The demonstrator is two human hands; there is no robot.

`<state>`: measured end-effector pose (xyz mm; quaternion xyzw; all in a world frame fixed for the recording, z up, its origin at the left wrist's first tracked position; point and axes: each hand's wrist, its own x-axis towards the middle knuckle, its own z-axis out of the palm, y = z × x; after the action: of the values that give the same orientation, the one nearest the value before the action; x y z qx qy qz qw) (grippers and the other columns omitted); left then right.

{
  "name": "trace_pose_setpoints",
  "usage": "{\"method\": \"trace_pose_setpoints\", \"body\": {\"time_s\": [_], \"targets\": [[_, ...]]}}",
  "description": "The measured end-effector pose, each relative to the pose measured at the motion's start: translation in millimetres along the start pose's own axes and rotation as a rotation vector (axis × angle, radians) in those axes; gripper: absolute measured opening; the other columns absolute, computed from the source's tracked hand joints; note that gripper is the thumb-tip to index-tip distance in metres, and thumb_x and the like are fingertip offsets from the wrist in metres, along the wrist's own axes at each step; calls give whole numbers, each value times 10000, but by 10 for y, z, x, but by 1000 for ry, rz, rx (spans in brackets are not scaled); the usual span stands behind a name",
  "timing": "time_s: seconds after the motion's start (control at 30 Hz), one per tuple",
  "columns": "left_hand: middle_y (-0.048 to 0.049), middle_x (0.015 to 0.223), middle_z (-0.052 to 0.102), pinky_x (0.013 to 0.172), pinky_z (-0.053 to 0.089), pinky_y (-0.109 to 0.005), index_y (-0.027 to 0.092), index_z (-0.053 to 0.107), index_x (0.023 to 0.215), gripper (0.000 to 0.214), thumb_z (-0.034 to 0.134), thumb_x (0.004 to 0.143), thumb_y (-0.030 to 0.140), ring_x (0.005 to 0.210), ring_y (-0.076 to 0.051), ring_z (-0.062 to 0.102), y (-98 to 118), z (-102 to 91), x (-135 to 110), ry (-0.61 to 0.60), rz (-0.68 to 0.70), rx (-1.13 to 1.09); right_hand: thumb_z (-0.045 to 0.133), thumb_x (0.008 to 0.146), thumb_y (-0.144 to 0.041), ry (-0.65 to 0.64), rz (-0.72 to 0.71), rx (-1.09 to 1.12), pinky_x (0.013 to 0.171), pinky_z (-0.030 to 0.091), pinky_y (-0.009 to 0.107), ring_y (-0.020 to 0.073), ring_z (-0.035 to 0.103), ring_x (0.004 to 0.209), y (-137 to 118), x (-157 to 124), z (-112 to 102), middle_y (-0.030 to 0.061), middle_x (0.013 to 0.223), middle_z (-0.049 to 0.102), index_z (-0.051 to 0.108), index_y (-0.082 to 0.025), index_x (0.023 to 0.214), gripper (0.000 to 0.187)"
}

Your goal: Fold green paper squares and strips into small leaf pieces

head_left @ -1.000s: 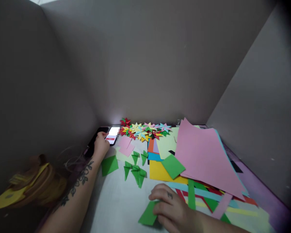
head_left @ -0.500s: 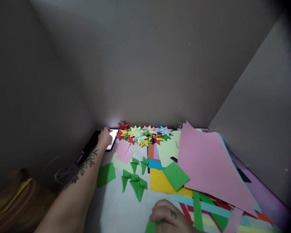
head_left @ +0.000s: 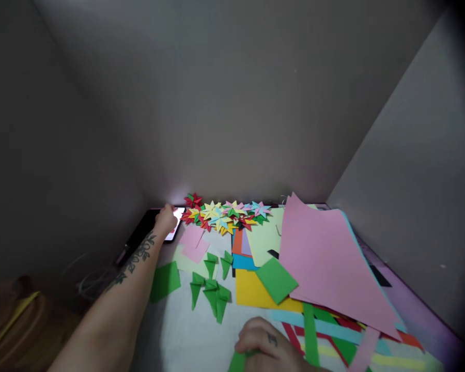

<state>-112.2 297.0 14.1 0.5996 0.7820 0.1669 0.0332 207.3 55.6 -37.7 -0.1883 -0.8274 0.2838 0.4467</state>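
Note:
My left hand (head_left: 166,221) reaches across to a lit phone (head_left: 176,227) by the back wall, a finger stretched towards its bright screen; the other fingers look partly curled and hold nothing visible. Low in the view, my right hand (head_left: 267,347) is closed on a piece of green paper (head_left: 237,361), most of which is hidden by the hand and the lower frame edge. Several folded green paper pieces (head_left: 217,295) lie between the two hands. A green paper square (head_left: 166,281) rests beside my left forearm, and another green square (head_left: 277,280) overlaps a yellow sheet (head_left: 251,292).
Colourful folded paper stars (head_left: 221,214) are heaped along the wall. Pink squares (head_left: 194,240) lie before them. Large pink sheets (head_left: 333,263) cover the right side, with coloured strips (head_left: 311,336) below. A brown bag-like object (head_left: 19,320) is at lower left.
The whole view has shifted slightly, so things appear a little further left. My left hand stays at the phone, and my right hand keeps its grip on the green paper.

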Motion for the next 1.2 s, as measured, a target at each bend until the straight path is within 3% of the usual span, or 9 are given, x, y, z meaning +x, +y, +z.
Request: {"method": "trace_pose_setpoints", "body": {"time_s": [0.2, 0.33, 0.5, 0.8, 1.0, 1.1, 1.2], "targets": [[-109, 1122, 617, 801, 426, -288, 159, 468, 1084, 418, 451, 694, 9, 1035, -235, 567, -21, -136, -108, 85, -17, -48, 435, 913, -282, -82, -115, -78, 758, 506, 279, 170, 551, 892, -15, 8, -43, 70, 925, 615, 570, -218, 866, 157], [-107, 1055, 644, 793, 410, -289, 153, 514, 1005, 392, 472, 654, -16, 1035, -251, 561, -56, -187, -285, 43, -18, -8, 451, 905, -272, -66, -178, -97, 754, 496, 289, 181, 532, 903, -51, 36, -53, 80, 927, 601, 552, -195, 879, 130], [-94, 1042, 649, 764, 404, -275, 164, 520, 968, 350, 487, 658, 5, 965, -227, 591, -88, -169, -450, 17, 36, 18, 476, 889, -241, -84, -194, -104, 765, 493, 295, 181, 519, 908, -132, 107, -111, 89, 940, 586, 541, -178, 886, 91], [-105, 1013, 657, 810, 412, -285, 157, 537, 924, 313, 490, 653, 8, 1014, -231, 578, -94, -119, -459, 8, 133, 37, 497, 860, -178, -82, -150, -86, 769, 495, 301, 179, 513, 907, -222, 176, -174, 85, 945, 574, 519, -186, 900, 46], [-103, 1044, 641, 811, 438, -274, 158, 472, 1010, 339, 439, 698, 32, 985, -201, 589, -247, -214, -573, 301, -106, -259, 478, 823, -110, -91, -139, -79, 772, 491, 308, 178, 516, 907, -262, 191, -188, 78, 947, 574, 511, -192, 880, 104], [-114, 982, 629, 816, 437, -315, 160, 503, 949, 212, 505, 738, 171, 944, -229, 582, -121, -300, -786, 238, -132, -345, 463, 781, -73, -63, -96, -80, 772, 482, 312, 178, 522, 901, -311, 210, -207, 74, 935, 574, 517, -195, 864, 157], [-64, 878, 604, 755, 441, -297, 195, 521, 863, 160, 480, 798, 334, 839, -195, 567, 210, -411, -1305, 78, -81, -651, 453, 788, -81, 41, 61, -68, 747, 468, 304, 176, 533, 855, -344, 241, -239, 69, 885, 573, 526, -191, 831, 139]]}}
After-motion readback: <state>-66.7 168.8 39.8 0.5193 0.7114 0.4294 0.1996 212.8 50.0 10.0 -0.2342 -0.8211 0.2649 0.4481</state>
